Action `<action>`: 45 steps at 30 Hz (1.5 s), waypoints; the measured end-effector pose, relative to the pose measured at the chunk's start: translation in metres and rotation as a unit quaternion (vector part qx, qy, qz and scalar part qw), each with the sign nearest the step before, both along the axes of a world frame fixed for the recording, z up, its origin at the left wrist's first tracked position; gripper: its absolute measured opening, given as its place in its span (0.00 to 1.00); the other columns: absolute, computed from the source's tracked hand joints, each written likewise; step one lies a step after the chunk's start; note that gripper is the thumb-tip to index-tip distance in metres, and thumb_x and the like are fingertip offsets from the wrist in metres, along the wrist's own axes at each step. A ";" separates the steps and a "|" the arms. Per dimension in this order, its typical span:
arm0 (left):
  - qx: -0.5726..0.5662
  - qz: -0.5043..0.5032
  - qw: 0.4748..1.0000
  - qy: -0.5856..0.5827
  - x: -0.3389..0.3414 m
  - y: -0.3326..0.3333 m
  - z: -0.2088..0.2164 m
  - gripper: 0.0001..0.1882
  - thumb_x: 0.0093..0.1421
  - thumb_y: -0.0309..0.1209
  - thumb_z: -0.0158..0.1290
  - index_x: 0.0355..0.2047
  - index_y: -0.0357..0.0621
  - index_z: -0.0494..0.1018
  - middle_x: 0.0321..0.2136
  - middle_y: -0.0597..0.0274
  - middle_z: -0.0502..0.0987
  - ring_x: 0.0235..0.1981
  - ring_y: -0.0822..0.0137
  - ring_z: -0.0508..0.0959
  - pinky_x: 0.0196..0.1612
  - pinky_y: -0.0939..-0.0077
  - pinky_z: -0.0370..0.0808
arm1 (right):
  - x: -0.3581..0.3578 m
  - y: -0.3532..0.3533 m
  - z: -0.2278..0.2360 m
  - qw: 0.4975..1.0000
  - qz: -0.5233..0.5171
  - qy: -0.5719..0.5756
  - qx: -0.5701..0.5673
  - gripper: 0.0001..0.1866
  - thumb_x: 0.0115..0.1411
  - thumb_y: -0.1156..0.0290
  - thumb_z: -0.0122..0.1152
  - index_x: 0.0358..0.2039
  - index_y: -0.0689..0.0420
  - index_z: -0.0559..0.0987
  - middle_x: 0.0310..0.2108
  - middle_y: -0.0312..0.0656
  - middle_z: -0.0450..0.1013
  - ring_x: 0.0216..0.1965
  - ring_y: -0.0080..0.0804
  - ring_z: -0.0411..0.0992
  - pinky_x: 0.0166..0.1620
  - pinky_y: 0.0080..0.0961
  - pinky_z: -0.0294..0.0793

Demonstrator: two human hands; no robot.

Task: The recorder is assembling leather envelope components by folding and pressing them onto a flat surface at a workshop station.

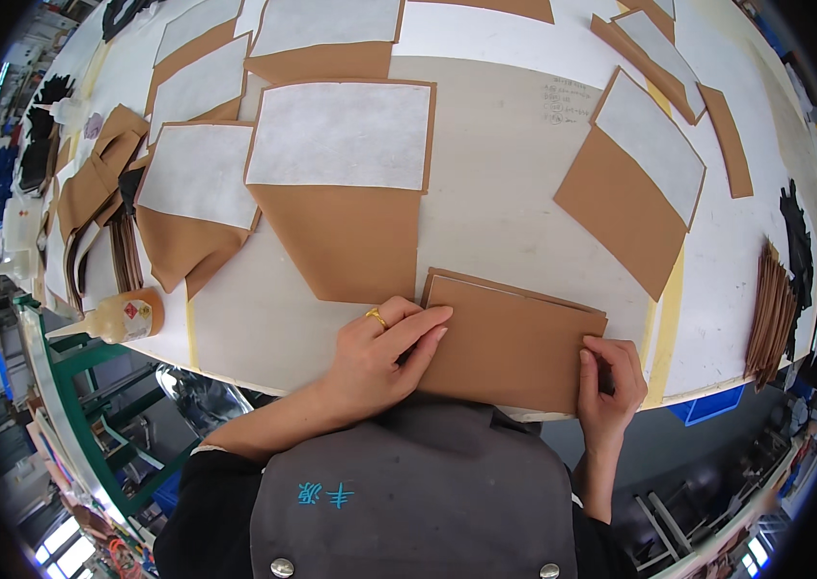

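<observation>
Two hands are pressing one folded tan piece (514, 343) on the tabletop (505, 193): left hand (384, 357) lying flat, right hand (611, 381) pinching its edge.

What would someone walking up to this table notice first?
Most striking are both hands pressing a folded tan leather-like rectangular panel at the near edge of the white worktable: the left hand, wearing a gold ring, lies flat on its left end, and the right hand pinches its right edge. Beyond lie more tan panels topped with white lining sheets, and a clear glue bottle lies at the left.
</observation>
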State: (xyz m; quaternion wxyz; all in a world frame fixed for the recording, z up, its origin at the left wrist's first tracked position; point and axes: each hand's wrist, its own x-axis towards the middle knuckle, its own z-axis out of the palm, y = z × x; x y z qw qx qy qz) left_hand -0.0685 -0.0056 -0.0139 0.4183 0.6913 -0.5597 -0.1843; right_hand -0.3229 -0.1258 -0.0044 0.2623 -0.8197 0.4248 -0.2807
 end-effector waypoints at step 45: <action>0.037 0.022 0.999 0.024 -0.002 -0.004 0.002 0.13 0.54 0.19 0.65 0.41 0.42 0.83 0.25 0.64 0.77 0.18 0.77 0.73 0.21 0.83 0.68 | 0.004 -0.006 0.005 0.999 -0.005 0.030 -0.021 0.10 0.52 0.86 0.66 0.35 0.60 0.84 0.38 0.42 0.75 0.25 0.25 0.73 0.24 0.20 0.72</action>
